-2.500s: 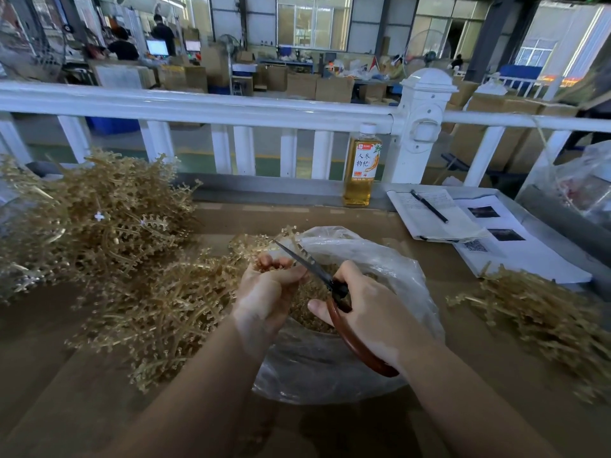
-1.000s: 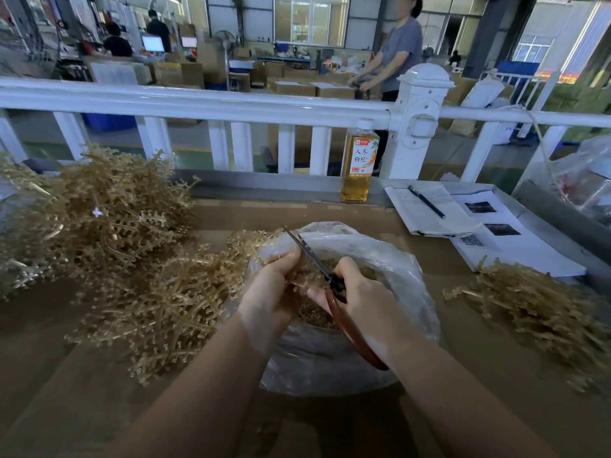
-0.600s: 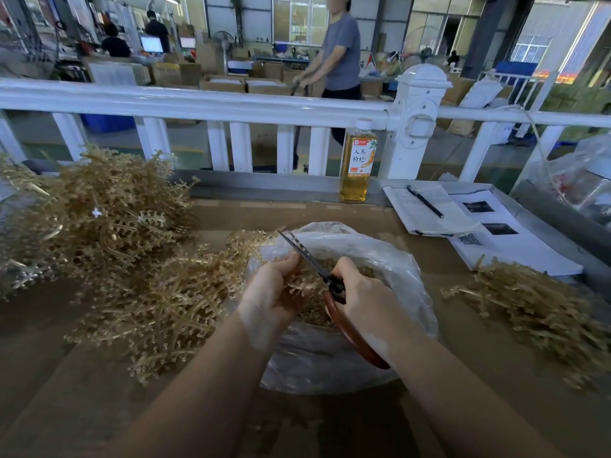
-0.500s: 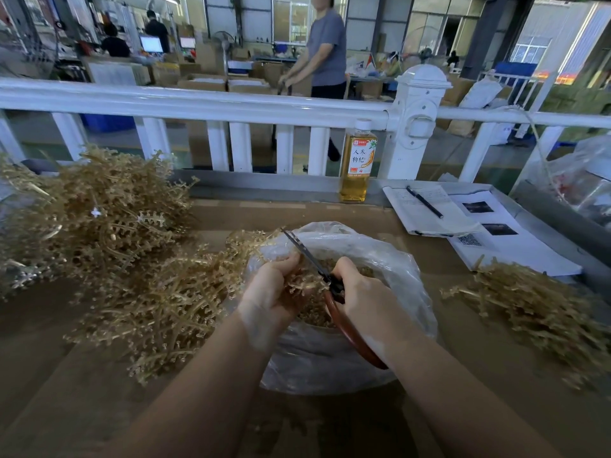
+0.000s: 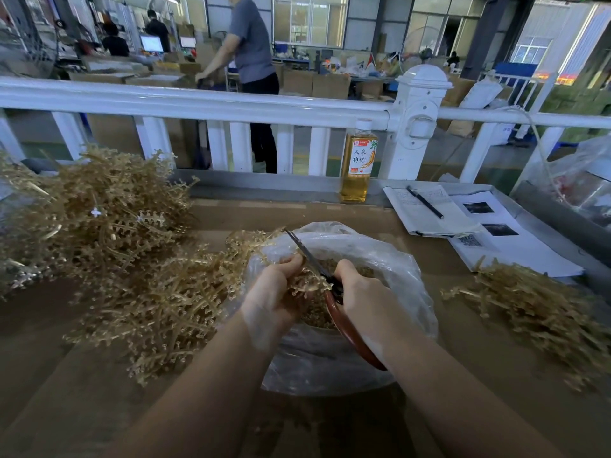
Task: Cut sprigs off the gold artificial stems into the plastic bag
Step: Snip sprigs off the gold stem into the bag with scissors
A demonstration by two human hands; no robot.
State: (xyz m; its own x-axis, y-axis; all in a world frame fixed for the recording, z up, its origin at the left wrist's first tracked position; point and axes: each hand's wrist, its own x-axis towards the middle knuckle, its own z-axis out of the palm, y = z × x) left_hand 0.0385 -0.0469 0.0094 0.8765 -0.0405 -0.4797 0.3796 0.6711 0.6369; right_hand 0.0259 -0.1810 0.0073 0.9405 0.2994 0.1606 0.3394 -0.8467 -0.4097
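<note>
A clear plastic bag [image 5: 406,285] lies open on the brown table, with cut gold sprigs inside. Over its mouth my left hand [image 5: 274,295] grips a gold stem [image 5: 305,285]. My right hand [image 5: 360,299] holds scissors with red-brown handles [image 5: 350,332]; their blades [image 5: 302,251] point up and left, beside the stem. A large heap of gold stems [image 5: 109,246] covers the table's left half. A smaller heap of gold stems [image 5: 535,309] lies to the right of the bag.
A white railing [image 5: 231,104] runs along the table's far edge. A bottle of amber drink [image 5: 357,163] stands against it. A notebook with a pen [image 5: 425,206] and printed sheets [image 5: 506,242] lie at the back right. A person walks behind the railing.
My hands have stayed over the bag, with the stem and scissors shifting slightly between snips. The person behind the railing has walked from right to left.
</note>
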